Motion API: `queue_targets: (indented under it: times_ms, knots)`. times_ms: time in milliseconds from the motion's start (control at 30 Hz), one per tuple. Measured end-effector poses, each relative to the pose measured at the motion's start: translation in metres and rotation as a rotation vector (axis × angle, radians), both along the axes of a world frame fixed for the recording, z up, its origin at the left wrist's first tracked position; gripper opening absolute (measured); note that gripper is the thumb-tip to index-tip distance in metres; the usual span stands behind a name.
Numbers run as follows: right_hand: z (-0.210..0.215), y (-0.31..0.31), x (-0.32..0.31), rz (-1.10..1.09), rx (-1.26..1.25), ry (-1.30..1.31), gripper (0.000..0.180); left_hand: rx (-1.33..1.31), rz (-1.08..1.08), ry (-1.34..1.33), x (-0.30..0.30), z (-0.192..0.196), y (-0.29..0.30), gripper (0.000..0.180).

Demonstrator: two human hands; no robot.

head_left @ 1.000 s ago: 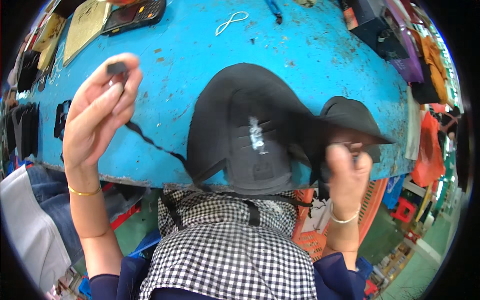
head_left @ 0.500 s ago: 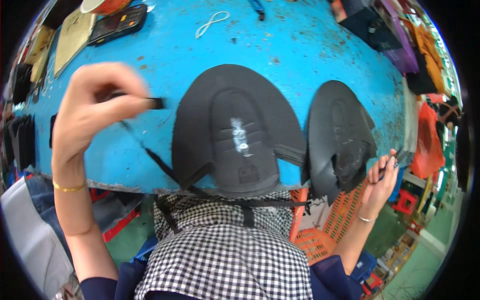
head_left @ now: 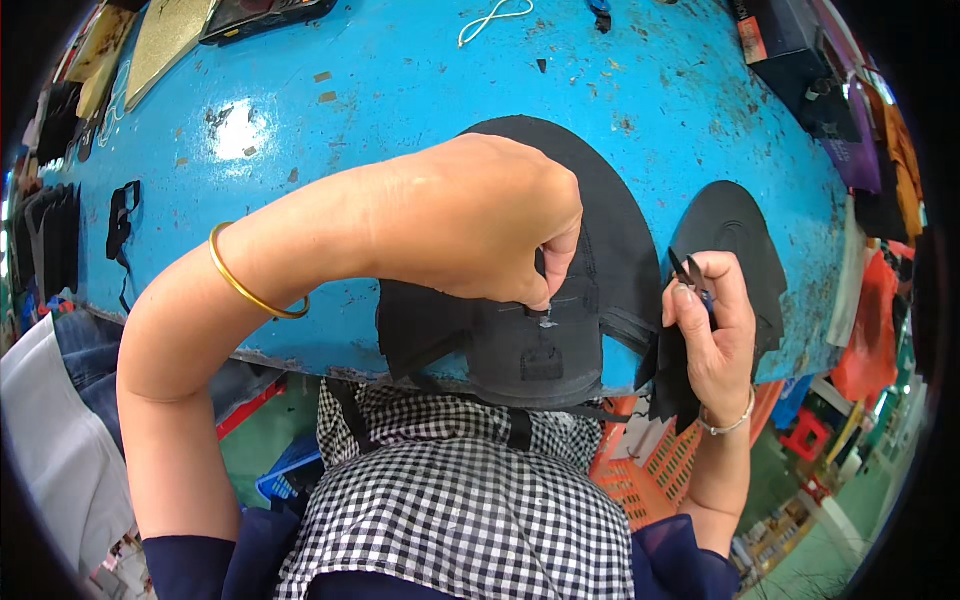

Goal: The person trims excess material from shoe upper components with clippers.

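Observation:
A black curved panel (head_left: 622, 215) with stitched lines and a squared lower end lies at the table's near edge. My left hand (head_left: 490, 225) reaches across it, its fingers pinched round a small dark piece (head_left: 540, 265) that is mostly hidden. Its fingertips touch the panel beside a white smudge (head_left: 547, 322). To the right, my right hand (head_left: 715, 330) is closed round small dark thread snips (head_left: 690, 275), blades pointing up and apart. A second black panel (head_left: 735, 225) lies behind that hand, partly covered by it.
On the blue table (head_left: 330, 140) are a black strap (head_left: 122, 225) at left, a white cord loop (head_left: 495, 20) and a dark handheld device (head_left: 265, 18). Boxes (head_left: 800, 70) stand at far right. Below the near edge sits an orange basket (head_left: 650, 465).
My left hand has swung right from over the bare table onto the black panel. My right hand has moved left and up with the snips, in front of the second panel. The view has shifted.

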State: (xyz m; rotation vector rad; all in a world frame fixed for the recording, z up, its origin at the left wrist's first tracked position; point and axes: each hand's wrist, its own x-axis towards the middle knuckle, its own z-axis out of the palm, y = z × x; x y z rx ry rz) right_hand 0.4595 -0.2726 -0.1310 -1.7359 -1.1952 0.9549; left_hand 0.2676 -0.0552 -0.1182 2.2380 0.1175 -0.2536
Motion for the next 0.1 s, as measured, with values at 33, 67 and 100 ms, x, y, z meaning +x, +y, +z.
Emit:
queue_targets:
  times_ms: [33, 67, 100]
  knots:
    - [-0.0003, 0.0015, 0.0003, -0.001, -0.004, 0.003, 0.008, -0.004, -0.001, 0.003, 0.0007, -0.0005, 0.0000, 0.013]
    - [-0.0001, 0.0030, 0.0008, 0.032, -0.026, -0.015, 0.009, -0.025, 0.009, 0.051, 0.0014, 0.0008, 0.0004, 0.014]
    - [0.0008, 0.0045, 0.0016, 0.064, -0.047, -0.032, 0.011, -0.045, 0.019, 0.098, 0.0024, 0.0048, 0.0010, 0.014]
